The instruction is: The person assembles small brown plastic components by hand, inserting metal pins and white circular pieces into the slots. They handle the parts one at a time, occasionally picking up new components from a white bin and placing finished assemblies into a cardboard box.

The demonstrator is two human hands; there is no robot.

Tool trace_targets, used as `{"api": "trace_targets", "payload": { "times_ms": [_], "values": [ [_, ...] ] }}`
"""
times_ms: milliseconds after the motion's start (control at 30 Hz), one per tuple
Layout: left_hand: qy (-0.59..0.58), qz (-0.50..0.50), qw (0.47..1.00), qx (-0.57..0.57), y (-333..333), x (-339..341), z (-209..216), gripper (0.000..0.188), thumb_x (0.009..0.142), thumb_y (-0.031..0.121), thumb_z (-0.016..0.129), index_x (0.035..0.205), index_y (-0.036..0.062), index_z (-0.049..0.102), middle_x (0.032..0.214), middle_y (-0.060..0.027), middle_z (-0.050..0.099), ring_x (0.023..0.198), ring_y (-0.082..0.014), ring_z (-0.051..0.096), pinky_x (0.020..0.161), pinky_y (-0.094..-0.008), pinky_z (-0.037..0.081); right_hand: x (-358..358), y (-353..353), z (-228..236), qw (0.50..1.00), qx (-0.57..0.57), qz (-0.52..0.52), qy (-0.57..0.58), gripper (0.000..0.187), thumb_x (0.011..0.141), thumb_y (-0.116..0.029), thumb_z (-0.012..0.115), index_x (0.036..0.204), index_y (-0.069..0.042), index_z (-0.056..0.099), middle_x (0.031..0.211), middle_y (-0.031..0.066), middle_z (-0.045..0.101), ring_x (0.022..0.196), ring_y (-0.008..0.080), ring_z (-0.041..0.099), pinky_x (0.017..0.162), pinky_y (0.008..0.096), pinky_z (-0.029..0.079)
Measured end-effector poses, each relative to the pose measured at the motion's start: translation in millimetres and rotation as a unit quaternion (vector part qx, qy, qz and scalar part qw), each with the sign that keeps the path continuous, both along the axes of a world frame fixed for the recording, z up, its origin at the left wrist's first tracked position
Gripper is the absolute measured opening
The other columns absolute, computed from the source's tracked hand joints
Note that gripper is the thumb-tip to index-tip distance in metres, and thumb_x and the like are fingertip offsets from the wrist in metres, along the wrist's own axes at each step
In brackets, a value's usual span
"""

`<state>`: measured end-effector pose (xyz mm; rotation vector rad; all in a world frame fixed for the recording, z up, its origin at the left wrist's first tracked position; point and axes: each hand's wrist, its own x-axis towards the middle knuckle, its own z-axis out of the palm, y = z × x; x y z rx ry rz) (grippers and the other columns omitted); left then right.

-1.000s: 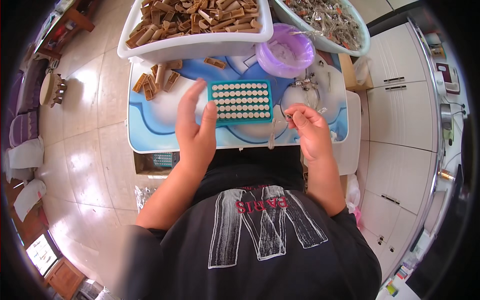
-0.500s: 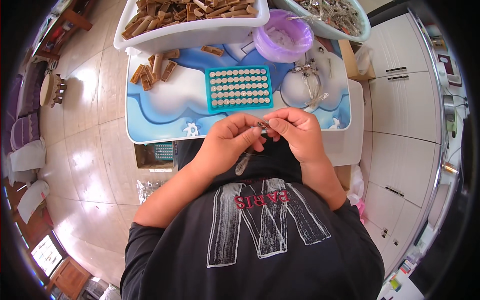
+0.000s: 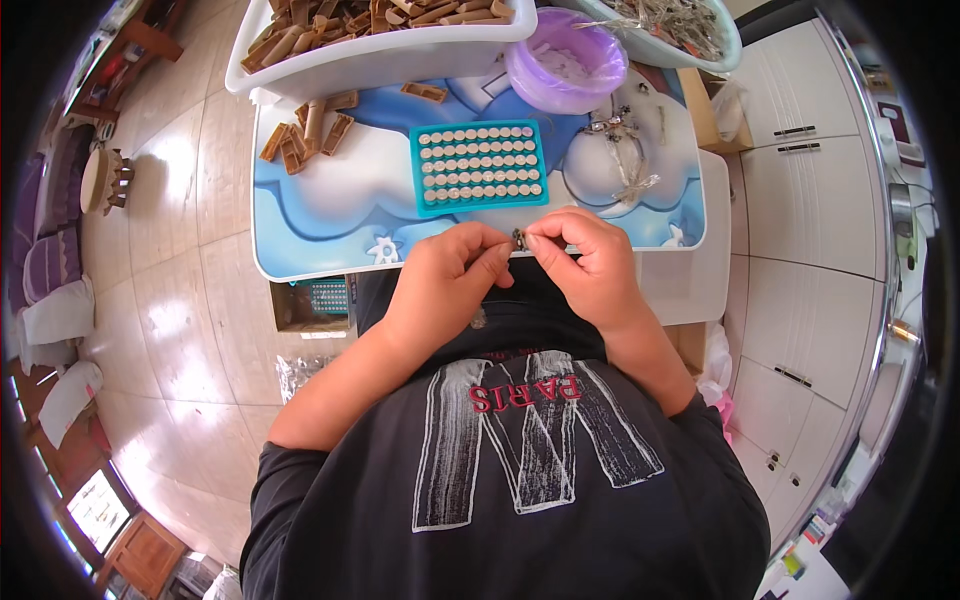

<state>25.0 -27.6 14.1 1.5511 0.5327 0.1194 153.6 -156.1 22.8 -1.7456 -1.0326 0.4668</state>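
My left hand (image 3: 452,272) and my right hand (image 3: 588,262) are raised at the table's near edge, close together. Between their fingertips is a small dark part (image 3: 519,239), with a metallic glint, pinched by my right thumb and forefinger. My left thumb and forefinger are closed beside it; what they hold is hidden. A pale, thin scrap (image 3: 478,318) shows below the left hand, against the black shirt. Just beyond the hands lies a teal tray (image 3: 416,170) with rows of round, silvery button-like pieces.
A white tub (image 3: 380,62) of brown, trough-shaped pieces stands at the back left, with several loose brown pieces (image 3: 313,125) before it. A purple lined bin (image 3: 560,95) and a pale tub (image 3: 725,45) of wired parts stand behind. Wired parts (image 3: 625,150) lie on the table's right side.
The hands have drawn slightly apart, and the small dark part now shows at the right fingertips. The clear strand hanging under my left hand is less visible.
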Motion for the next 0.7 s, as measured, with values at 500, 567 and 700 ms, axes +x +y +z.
{"api": "trace_targets", "payload": {
  "times_ms": [500, 567, 700],
  "values": [
    [-0.036, 0.067, 0.989, -0.125, -6, 0, -10, 0.019, 0.087, 0.012, 0.063, 0.099, -0.0025, 0.063, 0.084, -0.0036, 0.066, 0.075, -0.0053, 0.057, 0.062, -0.0202, 0.046, -14, 4, -15, 0.989, 0.063, -0.052, 0.125, 0.008, 0.084, -0.005, 0.064, 0.085, 0.003, 0.063, 0.079, 0.0074, 0.064, 0.071, 0.0108, 0.060, 0.062, 0.0234, 0.048],
    [-0.037, 0.063, 0.988, -0.135, -5, 0, -11, 0.020, 0.087, 0.012, 0.063, 0.100, -0.0030, 0.062, 0.086, -0.0030, 0.066, 0.075, -0.0051, 0.057, 0.064, -0.0197, 0.045, -10, 2, -12, 0.996, 0.042, -0.024, 0.070, 0.008, 0.082, -0.005, 0.064, 0.084, 0.002, 0.063, 0.079, 0.0091, 0.064, 0.070, 0.0141, 0.061, 0.062, 0.0252, 0.048],
    [-0.007, 0.045, 0.995, -0.092, -4, -2, -9, 0.020, 0.086, 0.012, 0.063, 0.100, -0.0027, 0.062, 0.086, -0.0045, 0.066, 0.072, -0.0079, 0.058, 0.066, -0.0220, 0.047, -1, 2, -7, 0.998, 0.017, 0.021, -0.062, 0.008, 0.077, -0.006, 0.067, 0.082, 0.000, 0.064, 0.079, 0.0108, 0.064, 0.070, 0.0231, 0.062, 0.061, 0.0304, 0.048]
  ]
}}
